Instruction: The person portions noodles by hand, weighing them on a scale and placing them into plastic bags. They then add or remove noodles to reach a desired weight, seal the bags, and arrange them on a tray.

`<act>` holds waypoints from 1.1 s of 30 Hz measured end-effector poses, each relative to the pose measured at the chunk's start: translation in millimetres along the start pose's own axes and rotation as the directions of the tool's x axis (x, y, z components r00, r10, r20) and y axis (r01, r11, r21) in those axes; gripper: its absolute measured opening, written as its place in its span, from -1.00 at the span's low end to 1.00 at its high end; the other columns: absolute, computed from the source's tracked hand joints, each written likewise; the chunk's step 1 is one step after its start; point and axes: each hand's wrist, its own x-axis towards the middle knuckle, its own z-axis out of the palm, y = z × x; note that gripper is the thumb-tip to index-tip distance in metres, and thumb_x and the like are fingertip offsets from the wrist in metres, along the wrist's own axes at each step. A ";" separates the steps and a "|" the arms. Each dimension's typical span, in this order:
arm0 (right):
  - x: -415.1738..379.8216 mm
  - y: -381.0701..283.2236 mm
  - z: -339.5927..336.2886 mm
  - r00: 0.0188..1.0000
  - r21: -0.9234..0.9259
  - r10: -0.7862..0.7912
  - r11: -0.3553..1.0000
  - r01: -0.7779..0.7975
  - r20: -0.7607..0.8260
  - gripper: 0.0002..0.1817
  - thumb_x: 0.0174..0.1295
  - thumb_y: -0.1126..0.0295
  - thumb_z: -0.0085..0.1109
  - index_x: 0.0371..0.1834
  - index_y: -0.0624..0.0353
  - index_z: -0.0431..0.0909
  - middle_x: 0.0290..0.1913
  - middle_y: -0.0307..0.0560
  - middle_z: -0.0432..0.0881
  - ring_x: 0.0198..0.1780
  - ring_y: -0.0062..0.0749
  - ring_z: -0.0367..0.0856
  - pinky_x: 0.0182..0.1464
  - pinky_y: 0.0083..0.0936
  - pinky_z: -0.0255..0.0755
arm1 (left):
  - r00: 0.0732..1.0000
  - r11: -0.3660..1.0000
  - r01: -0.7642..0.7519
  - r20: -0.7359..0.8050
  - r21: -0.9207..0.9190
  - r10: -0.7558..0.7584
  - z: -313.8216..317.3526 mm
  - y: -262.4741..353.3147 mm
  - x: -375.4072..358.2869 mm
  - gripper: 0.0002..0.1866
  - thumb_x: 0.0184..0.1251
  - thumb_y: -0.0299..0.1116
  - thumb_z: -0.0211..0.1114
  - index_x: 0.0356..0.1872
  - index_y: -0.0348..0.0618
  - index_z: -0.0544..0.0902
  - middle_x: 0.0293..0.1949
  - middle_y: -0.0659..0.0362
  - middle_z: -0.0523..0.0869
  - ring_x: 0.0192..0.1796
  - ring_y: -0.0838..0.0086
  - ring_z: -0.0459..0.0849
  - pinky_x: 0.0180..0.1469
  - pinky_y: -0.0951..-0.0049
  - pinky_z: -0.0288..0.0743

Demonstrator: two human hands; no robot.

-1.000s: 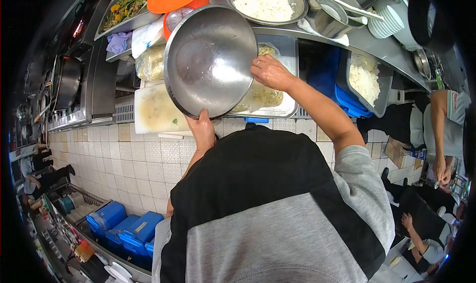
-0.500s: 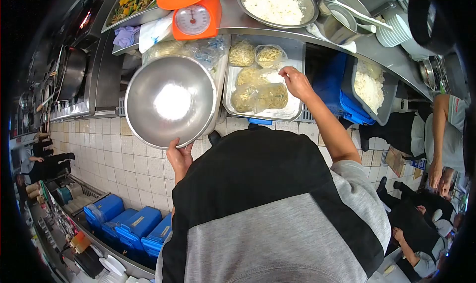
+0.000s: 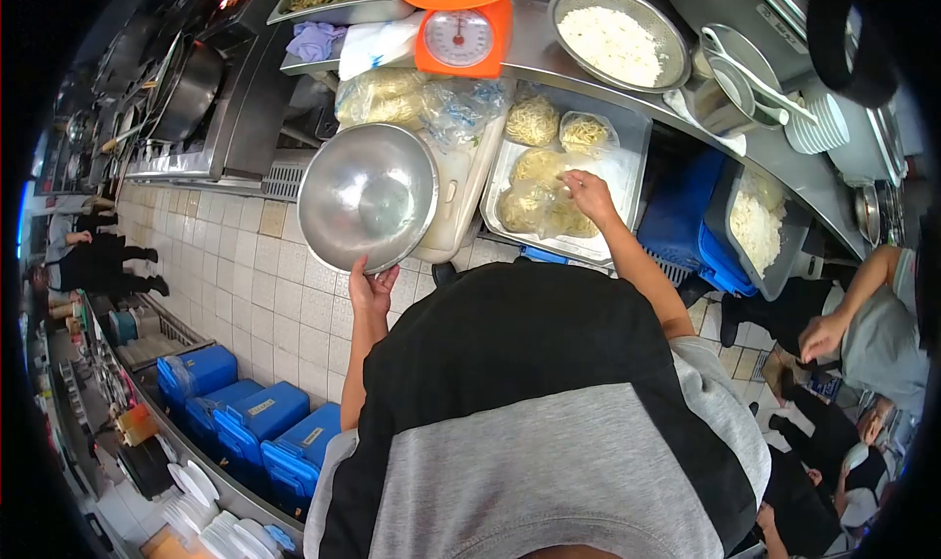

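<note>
A large steel mixing bowl (image 3: 368, 196) hangs at the left, tilted, its hollow bare. My left hand (image 3: 372, 287) grips its near rim, thumb at the edge and fingers underneath. Clear plastic bags of noodles (image 3: 534, 209) lie in a shallow white tray (image 3: 619, 228) in front of me. My right hand (image 3: 591, 196) is over these bags, its fingers pinched together at the plastic of one near the tray's middle. Farther back in the tray are another bag of noodles (image 3: 532, 123) and a clear container of noodles (image 3: 586, 133).
A white cutting board (image 3: 461, 201) and more plastic bags (image 3: 387, 98) lie beside the tray. On the steel counter stand an orange scale (image 3: 466, 35) and a colander (image 3: 676, 69) of white food. Blue bins (image 3: 676, 201) are at the right; other people (image 3: 853, 304) stand beyond.
The mixing bowl has moved lower and away to the left, uncovering the cutting board. My right hand has come slightly down toward the near bags. The whole view has shifted.
</note>
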 end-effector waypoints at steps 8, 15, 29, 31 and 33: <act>-15.8 -35.1 -12.2 1.000 0.047 0.022 0.999 -0.023 0.019 -0.70 0.26 0.19 0.08 -0.10 0.10 0.66 -0.15 0.02 0.68 -0.26 -0.27 0.67 -0.10 -0.43 0.51 | 0.998 0.998 -0.056 -0.021 0.030 0.057 -17.9 -1.8 9.0 -0.57 0.11 -0.56 0.13 0.07 -0.40 0.37 0.01 -0.06 0.54 -0.04 0.17 0.63 0.04 0.14 0.60; -65.6 -78.0 -32.1 0.987 0.275 -0.067 0.961 0.024 0.148 -0.45 0.26 0.10 0.14 0.30 0.00 0.35 0.07 0.01 0.56 -0.30 -0.45 0.65 -0.24 -0.54 0.53 | 0.992 0.995 -0.021 0.126 0.094 0.009 24.6 -7.9 -21.9 -0.56 0.10 -0.55 0.11 0.07 -0.41 0.36 0.00 -0.04 0.53 -0.03 0.20 0.62 -0.11 0.17 0.66; -212.4 97.9 -96.2 0.826 0.816 0.473 0.578 -0.030 -0.305 -0.53 0.13 0.46 0.12 0.13 0.40 0.38 0.00 0.07 0.57 0.01 -0.21 0.56 0.11 -0.37 0.40 | 0.448 0.531 -0.632 0.825 0.565 -0.345 227.0 -71.5 -37.5 -0.47 0.31 -0.16 0.22 0.23 -0.21 0.41 0.21 0.04 0.45 0.10 0.32 0.52 0.09 0.37 0.44; -244.1 116.2 -96.6 0.724 0.820 0.588 0.570 -0.052 -0.362 -0.52 0.12 0.43 0.13 0.13 0.40 0.39 -0.01 0.06 0.58 0.00 -0.18 0.56 0.09 -0.35 0.39 | 0.269 0.223 -0.921 0.936 0.319 -0.229 260.8 -94.9 -17.9 -0.49 0.30 -0.22 0.21 0.24 -0.15 0.41 0.28 -0.02 0.39 0.12 0.17 0.54 0.05 0.25 0.50; -263.6 130.3 -89.8 0.666 0.830 0.646 0.553 -0.073 -0.372 -0.50 0.13 0.42 0.12 0.15 0.40 0.36 -0.01 0.10 0.57 -0.02 -0.15 0.57 0.04 -0.30 0.45 | 0.238 0.132 -0.956 0.955 0.263 -0.176 291.6 -127.4 -9.2 -0.51 0.27 -0.26 0.21 0.21 -0.17 0.43 0.28 -0.07 0.37 0.11 0.10 0.55 0.04 0.20 0.50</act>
